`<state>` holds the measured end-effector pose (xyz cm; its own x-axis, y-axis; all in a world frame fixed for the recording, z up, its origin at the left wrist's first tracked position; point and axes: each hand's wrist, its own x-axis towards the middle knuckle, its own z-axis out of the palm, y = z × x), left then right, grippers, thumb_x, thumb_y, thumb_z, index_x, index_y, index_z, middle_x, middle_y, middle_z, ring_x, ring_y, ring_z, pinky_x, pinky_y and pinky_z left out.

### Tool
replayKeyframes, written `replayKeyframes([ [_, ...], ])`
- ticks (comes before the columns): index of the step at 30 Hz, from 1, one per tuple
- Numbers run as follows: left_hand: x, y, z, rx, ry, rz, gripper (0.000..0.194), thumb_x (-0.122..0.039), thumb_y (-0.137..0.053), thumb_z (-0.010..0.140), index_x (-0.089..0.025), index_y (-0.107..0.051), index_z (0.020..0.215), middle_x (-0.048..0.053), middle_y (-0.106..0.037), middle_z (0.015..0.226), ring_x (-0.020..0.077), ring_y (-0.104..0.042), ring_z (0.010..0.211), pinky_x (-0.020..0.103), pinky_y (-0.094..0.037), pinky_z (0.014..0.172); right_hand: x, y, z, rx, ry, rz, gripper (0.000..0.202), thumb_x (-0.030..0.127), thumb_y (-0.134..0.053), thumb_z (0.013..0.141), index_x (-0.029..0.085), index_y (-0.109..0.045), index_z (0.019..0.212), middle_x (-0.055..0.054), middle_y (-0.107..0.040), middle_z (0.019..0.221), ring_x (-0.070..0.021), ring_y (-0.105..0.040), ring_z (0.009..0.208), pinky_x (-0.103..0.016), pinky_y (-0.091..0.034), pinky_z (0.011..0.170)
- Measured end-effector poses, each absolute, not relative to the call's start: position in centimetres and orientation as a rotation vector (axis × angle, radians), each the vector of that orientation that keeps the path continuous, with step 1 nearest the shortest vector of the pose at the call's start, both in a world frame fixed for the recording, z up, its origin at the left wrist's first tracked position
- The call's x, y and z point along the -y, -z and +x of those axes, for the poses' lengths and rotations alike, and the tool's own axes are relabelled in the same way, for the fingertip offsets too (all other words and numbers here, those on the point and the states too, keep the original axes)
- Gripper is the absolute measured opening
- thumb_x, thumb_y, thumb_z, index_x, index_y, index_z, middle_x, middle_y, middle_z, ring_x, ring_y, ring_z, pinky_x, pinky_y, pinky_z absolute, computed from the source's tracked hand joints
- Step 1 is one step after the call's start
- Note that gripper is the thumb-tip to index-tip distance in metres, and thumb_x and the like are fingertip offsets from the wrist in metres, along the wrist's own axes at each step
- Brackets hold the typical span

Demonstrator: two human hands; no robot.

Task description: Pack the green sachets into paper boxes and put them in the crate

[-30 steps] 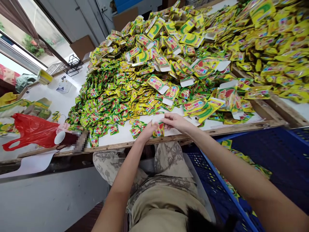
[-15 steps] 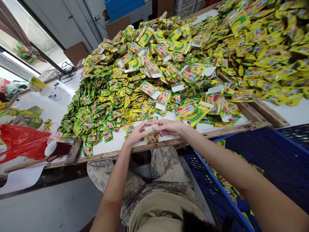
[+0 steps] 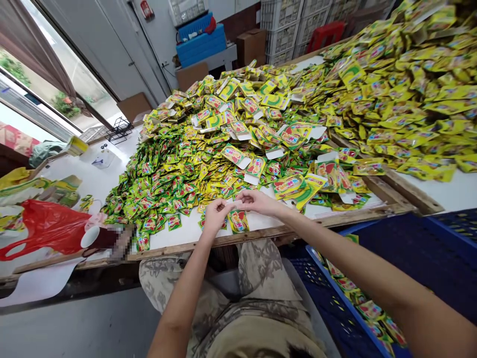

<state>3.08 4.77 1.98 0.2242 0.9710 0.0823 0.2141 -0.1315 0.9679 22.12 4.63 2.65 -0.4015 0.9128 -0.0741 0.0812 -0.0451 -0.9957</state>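
Note:
Both hands meet over a small printed carton at the front edge of the table. Yellow and green with a red picture, it has a white flap at its top end. My left hand is closed, with thumb and fingertips pinching the flap from the left. From the right, my right hand pinches the same white end between thumb and fingers. The fingers partly hide the flap. Beyond the hands lies a heap of small green and yellow sachets, with a flattish carton that has a white flap close by.
More yellow packets are piled to the right behind a wooden divider. A blue crate with packets stands below on the right. At left are a red plastic bag, a dark mug and a black wire rack.
The view has tilted up, so more of the back wall shows. Both hands stay on the carton's white flap, and more of the carton's printed front is visible below the fingers.

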Motion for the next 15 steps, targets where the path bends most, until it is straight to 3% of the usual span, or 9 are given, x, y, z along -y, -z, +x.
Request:
replayKeyframes([
  [3,-3.9,-1.9,2.3,-1.059,-1.108,1.895,0.023,-0.039,-0.069,0.077,-0.017,-0.066,0.067,0.001,-0.062,0.068,0.0131,-0.055,0.068,0.026,-0.043,0.066,-2.4,-1.8,21.8,1.760,-0.965,-1.064,0.022,0.038,-0.059,0.085,0.020,-0.069,0.092,-0.006,-0.072,0.088,-0.0177,-0.066,0.082,-0.032,-0.053,0.078],
  [6,-3.0,-1.8,1.3,-0.872,-1.087,2.083,0.018,-0.036,-0.072,0.075,-0.019,-0.070,0.081,0.005,-0.070,0.085,0.0169,-0.063,0.083,0.031,-0.050,0.077,-0.5,-0.9,21.7,1.913,-0.651,-0.978,0.022,0.033,-0.054,0.089,0.022,-0.070,0.101,-0.008,-0.072,0.106,-0.0210,-0.066,0.101,-0.037,-0.051,0.092],
  [10,-1.9,-1.8,0.9,-0.924,-1.072,2.004,0.018,-0.034,-0.068,0.080,-0.020,-0.071,0.090,0.008,-0.072,0.094,0.0179,-0.067,0.091,0.033,-0.054,0.082,0.7,-0.4,21.4,1.855,-0.605,-0.920,0.026,0.032,-0.059,0.087,0.022,-0.067,0.109,-0.010,-0.070,0.113,-0.0215,-0.063,0.109,-0.038,-0.051,0.096],
  [15,-1.7,-1.8,1.9,-1.128,-1.024,1.716,0.024,-0.037,-0.071,0.074,-0.018,-0.071,0.088,0.006,-0.072,0.085,0.0142,-0.067,0.069,0.027,-0.055,0.064,-0.2,-1.0,20.9,1.652,-0.904,-1.053,0.023,0.037,-0.065,0.081,0.019,-0.070,0.094,-0.009,-0.072,0.096,-0.0217,-0.068,0.088,-0.036,-0.056,0.079],
])
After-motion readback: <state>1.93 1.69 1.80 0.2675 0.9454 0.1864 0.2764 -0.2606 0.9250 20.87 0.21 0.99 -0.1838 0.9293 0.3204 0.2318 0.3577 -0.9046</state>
